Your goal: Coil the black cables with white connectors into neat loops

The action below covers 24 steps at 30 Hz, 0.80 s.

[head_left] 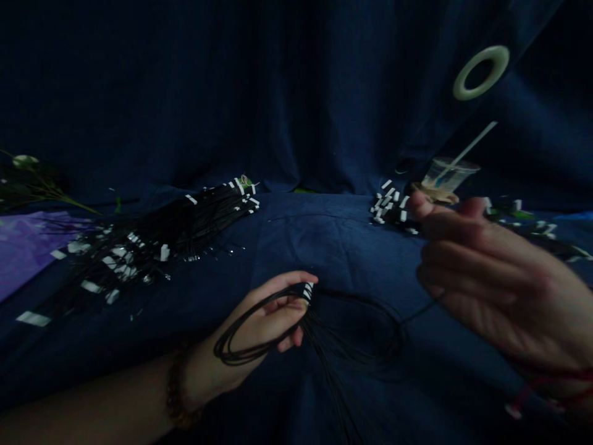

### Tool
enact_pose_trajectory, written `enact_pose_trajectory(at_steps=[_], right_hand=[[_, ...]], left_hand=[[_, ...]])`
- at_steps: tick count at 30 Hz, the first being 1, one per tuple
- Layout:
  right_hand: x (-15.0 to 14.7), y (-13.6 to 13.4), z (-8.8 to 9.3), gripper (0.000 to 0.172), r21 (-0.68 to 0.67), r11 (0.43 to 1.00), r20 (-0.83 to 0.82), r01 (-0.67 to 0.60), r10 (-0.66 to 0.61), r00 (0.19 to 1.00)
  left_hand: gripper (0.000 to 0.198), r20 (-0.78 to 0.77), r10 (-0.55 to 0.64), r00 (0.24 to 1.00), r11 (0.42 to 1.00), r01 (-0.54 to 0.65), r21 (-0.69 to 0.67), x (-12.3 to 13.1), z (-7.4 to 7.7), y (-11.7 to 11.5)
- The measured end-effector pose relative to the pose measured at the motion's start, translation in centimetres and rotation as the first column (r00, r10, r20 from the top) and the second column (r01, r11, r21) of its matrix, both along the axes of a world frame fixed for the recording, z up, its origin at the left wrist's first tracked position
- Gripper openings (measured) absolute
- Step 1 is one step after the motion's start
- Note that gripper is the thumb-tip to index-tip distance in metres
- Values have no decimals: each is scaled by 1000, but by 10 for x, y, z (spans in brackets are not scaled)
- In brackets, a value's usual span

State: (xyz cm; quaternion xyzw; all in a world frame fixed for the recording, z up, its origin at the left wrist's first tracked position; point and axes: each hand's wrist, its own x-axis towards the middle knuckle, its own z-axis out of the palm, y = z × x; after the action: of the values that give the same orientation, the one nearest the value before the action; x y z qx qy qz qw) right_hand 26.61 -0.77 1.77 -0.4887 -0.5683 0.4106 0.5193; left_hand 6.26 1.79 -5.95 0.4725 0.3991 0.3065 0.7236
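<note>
Evidently the coil of black cords (311,316) is in the left hand (262,324), whose thumb and fingers are closed around it at a striped white band (307,292); one set of loops lies back over that hand, while other loops spread to its right and loose ends hang down toward the person. To the right of the coil, the right hand (493,266) is raised, fingers curled in, and a thin strand (421,310) runs from the coil up into its lower edge, apparently gripped there, though blur hides just where the fingers pinch. A beaded bracelet (173,389) circles the left wrist, left of the coil, and a red string (532,386) the right. Beyond the coil and to its left, a long heap of black cords with white tags (199,213) lies on the blue-covered surface (301,241), with a purple sheet (23,250) and a pale bud on green stems (25,162) farther left. Beyond and right of the coil are a smaller white-tagged bunch (389,207), a clear cup (451,176) with a pale stick (475,143) leaning in it, and, higher up, a pale ring (500,67) against dark blue cloth (278,93).
</note>
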Motion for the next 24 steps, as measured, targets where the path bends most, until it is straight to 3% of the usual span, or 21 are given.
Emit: enact_pose_trajectory(at_steps=[1,3,5,11,17,24], right_hand=[[-2,-3,-3,46,-81,991,-63,-104,99,993],[-6,-9,-13,25,-246,916,-153,-317,286,946],[-8,-13,-24,21,-352,847,-161,-398,364,917],[-8,-16,-44,30,-215,834,-246,-508,457,855],[-21,-23,-36,21,-207,867,-234,-454,407,883],[-7,-14,-14,19,-169,863,-613,-477,287,736]], left_hand=[[35,1,11,1000,1000,-11,-11,1,1,0],[32,8,38,999,999,-38,-28,2,2,0],[30,26,56,998,998,-55,-34,3,3,0],[28,126,40,991,996,-30,-83,2,4,0],[27,126,9,992,993,5,-116,-2,4,0],[29,135,24,990,995,-11,-98,-2,1,1]])
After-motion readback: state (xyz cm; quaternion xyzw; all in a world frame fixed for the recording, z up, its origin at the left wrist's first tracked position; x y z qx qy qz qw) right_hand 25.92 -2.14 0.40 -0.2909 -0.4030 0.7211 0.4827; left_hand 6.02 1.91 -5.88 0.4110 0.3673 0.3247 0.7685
